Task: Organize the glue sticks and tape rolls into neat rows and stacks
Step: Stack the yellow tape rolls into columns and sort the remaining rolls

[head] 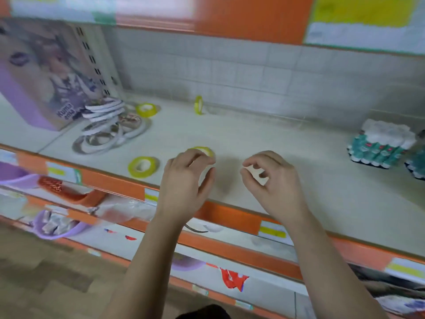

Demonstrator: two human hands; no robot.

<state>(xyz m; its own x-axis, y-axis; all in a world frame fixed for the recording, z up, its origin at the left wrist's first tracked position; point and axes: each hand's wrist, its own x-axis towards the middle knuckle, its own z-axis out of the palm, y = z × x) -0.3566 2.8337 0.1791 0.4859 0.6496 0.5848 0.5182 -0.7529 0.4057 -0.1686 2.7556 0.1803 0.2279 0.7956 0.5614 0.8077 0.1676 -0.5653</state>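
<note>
Orange-fronted shelf with a pale speckled top, closed off behind by a tiled back wall. Standing at far left, a tall purple box printed with a doll picture. Reaching in over the front half of the shelf, two bare forearms side by side.

Left hand arched over one yellow tape roll: fingers curled across its top, thumb tucked toward its near side, only the roll's far rim showing past the fingertips. Grasping it, by the look of the blurred outline.

Right hand near the left but apart from it, fingers and thumb bent into a pinch round a small pale patch. Too smeared to tell a held thing from bare shelf, so grip unclear.

Well off to the right, two wrapped packs of glue sticks, white caps above teal bodies: whole pack nearer the hands, second pack cut by the frame edge.

Right beside the box's foot, a tumbled heap of white-edged tape rings, overlapping, not countable.

Yellow rolls, four in all:
- the one under the left hand
- front roll, flat near the shelf edge, just left of that hand
- back roll, flat beside the heap
- upright roll, on edge near the back wall
</note>
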